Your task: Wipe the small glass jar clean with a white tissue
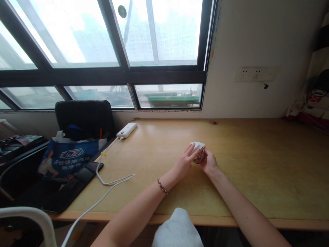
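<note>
Nearest, both forearms reach in over the front edge of the counter [257, 168], with a braided bracelet [162, 187] round the left wrist. They converge on a small patterned object [198, 159], dark and reddish, which sits straight ahead, directly between the palms. Neither hand is nearer, since both touch it. It looks roundish; its long axis is too covered to make out, and whether it rests on the wood or is held just above it I cannot tell.

The left hand [184, 163] is partly closed, its fingers reaching across the object's left side and over a white piece [198, 145] at the top; whether that piece belongs to the object or lies loose on it is unclear. The right hand [210, 162] is curled round the right side, gripping the body.

Farther off to the left, well apart from the hands, a white cable [133, 175] loops towards a white power bank [127, 130] near the counter's left edge.
</note>
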`<state>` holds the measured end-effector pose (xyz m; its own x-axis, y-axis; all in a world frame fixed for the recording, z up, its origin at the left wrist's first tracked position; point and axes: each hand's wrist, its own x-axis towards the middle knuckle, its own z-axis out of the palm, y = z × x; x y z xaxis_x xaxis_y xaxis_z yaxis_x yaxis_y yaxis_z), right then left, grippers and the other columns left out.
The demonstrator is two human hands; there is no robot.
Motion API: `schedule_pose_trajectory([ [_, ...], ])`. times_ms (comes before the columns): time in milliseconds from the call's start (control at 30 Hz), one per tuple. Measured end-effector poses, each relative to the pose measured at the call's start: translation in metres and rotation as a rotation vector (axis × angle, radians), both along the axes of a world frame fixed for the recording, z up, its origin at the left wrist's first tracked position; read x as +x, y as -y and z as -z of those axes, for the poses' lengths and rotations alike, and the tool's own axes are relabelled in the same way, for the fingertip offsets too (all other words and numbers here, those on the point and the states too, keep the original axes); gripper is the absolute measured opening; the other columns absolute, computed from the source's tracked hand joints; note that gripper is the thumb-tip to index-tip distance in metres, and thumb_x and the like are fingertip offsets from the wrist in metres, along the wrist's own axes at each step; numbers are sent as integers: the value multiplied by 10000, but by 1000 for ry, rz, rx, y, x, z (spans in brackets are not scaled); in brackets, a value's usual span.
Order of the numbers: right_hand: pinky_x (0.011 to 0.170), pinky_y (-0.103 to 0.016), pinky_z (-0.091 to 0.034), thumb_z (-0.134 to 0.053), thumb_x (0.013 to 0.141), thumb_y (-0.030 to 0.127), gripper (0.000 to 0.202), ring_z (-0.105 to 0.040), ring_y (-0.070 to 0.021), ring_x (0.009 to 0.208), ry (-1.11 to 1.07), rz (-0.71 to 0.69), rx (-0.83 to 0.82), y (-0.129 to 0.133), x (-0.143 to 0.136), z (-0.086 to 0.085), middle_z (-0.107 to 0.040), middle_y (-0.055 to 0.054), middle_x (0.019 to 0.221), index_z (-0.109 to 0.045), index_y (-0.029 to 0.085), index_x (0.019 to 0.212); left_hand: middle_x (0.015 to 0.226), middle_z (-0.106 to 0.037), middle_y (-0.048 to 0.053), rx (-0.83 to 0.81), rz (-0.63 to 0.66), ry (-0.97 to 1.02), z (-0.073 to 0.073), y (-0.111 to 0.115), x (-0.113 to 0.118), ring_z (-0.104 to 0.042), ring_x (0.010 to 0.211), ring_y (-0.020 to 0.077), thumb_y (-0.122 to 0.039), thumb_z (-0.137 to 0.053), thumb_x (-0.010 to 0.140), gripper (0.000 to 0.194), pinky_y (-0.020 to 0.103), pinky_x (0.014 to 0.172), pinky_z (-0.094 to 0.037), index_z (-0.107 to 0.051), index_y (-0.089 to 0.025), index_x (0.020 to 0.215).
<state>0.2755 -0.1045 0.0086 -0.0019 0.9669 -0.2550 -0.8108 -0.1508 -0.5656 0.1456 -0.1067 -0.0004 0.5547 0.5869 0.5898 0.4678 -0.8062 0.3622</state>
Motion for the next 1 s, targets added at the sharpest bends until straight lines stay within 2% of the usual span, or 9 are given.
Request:
schedule_pose_trajectory([
  [167,539,-209,-507,-403,793,168,215,-621,-123,637,-29,20,3,-2,4,1,-666,-39,730,-615,132,773,1380,-201,77,79,38,-82,-4,3,1,-93,1278,228,85,-293,651,681,448,998,-273,-325,-211,1265],
  [300,462,-204,-490,-430,785,194,184,-604,-114,551,-42,78,33,-2,9,3,-654,-14,647,-601,157,730,1352,-262,111,129,81,-138,-9,4,1,-93,1277,230,40,-290,726,579,433,992,-299,-319,-166,1267],
  [467,478,-213,-485,-428,796,238,201,-609,-122,579,-64,84,55,-2,13,2,-661,-23,681,-607,170,734,1305,-350,122,219,85,-164,-10,4,0,-131,1270,220,9,-261,770,530,439,989,-316,-282,-134,1280],
  [600,537,-238,-493,-350,824,248,292,-620,-137,655,-88,87,47,-4,18,-2,-669,-53,745,-622,151,780,1310,-339,137,250,32,-210,-9,5,0,-122,1269,228,6,-250,769,523,438,981,-327,-272,-101,1280],
  [700,596,-277,-499,-350,824,268,294,-620,-155,720,-64,99,67,-4,20,-5,-668,-58,787,-622,156,808,1322,-308,162,224,-30,-214,-8,6,0,-125,1269,230,7,-259,750,534,424,976,-335,-270,-75,1277],
  [833,627,-293,-500,-375,820,268,262,-615,-159,740,-37,101,72,-3,16,-8,-663,-52,792,-612,158,805,1329,-297,159,138,-81,-124,-2,5,2,-186,1258,215,38,-272,694,600,404,984,-328,-263,-82,1281],
  [1000,476,-222,-473,-388,824,227,239,-554,-106,498,-47,84,74,0,11,-7,-601,10,568,-569,169,680,1304,-348,140,-83,-127,143,6,0,3,-336,1196,198,37,-298,669,637,371,963,-344,-268,-116,1286],
])
